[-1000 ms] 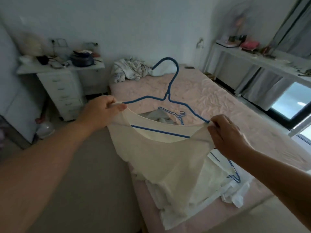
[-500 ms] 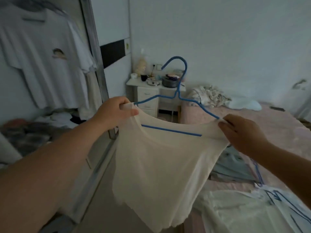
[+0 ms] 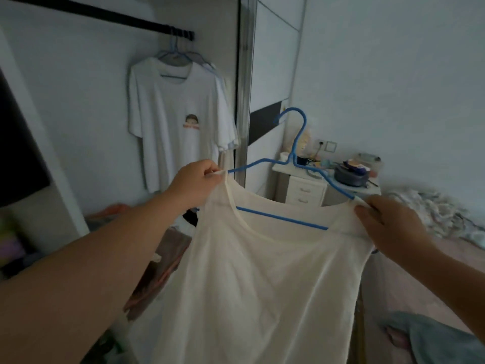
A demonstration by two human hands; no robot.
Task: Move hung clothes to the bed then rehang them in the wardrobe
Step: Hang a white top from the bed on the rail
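A cream sleeveless top (image 3: pixel 257 279) hangs on a blue wire hanger (image 3: pixel 294 156), held up in front of me. My left hand (image 3: pixel 194 183) pinches the top's left shoulder strap at the hanger's end. My right hand (image 3: pixel 388 224) grips the right shoulder at the other end. The hanger's hook points up, free of any rail. Up at the left, the wardrobe's dark rail (image 3: pixel 110 15) carries a white T-shirt (image 3: pixel 175 119) with a small print, on a blue hanger, with other garments behind it.
The wardrobe's metal door frame (image 3: pixel 245 82) stands just right of the hung shirts. A white bedside drawer unit (image 3: pixel 307 190) with a pot and clutter sits behind the hanger. The pink bed (image 3: pixel 420 279) with crumpled clothes lies at right. Piled clothes fill the wardrobe floor (image 3: pixel 162 258).
My view has swung left from the bed to the open wardrobe. Both hands kept their grip and carried the top on its hanger off the bed toward the wardrobe.
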